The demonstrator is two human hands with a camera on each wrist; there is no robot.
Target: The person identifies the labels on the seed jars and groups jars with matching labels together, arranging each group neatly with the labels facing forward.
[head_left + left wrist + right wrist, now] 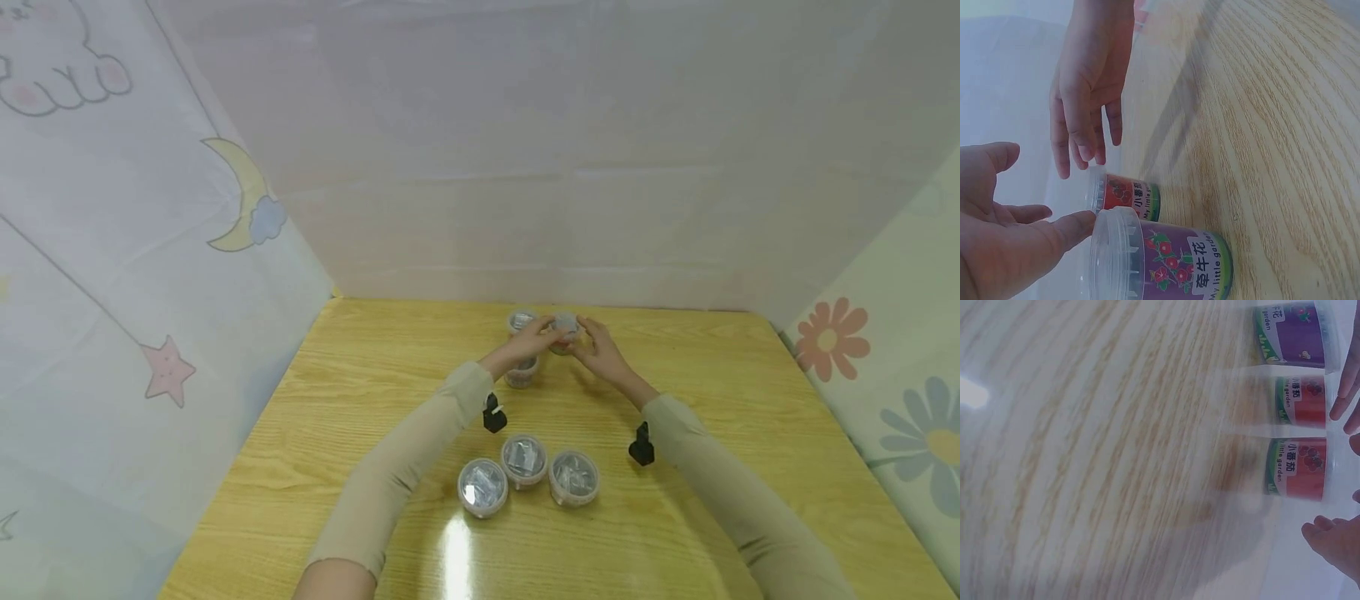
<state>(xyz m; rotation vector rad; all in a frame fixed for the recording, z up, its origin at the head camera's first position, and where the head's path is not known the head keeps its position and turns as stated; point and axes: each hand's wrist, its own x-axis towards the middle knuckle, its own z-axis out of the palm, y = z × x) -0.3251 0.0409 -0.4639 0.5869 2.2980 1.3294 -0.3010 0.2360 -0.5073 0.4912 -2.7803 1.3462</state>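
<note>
A lidded tub point(565, 325) stands at the back of the table between the two hands. My left hand point(532, 338) is at its left side and my right hand point(603, 358) at its right, fingers relaxed and spread. In the left wrist view, the right hand point(1092, 81) hangs over a red tub point(1124, 195), and the left thumb reaches past the lid of a purple tub point(1169, 259). The right wrist view has a red tub point(1300, 465) near the right hand point(1338, 545), with another red tub point(1309, 400) beside it. Whether fingers touch a lid, I cannot tell.
Left of the hands stand a back tub point(521, 320) and a nearer tub point(521, 375), partly hidden. Toward the front are three clear-lidded tubs point(483, 487) point(523, 461) point(573, 477). Printed cloth walls surround the wooden table point(337, 367). A black device is at each wrist.
</note>
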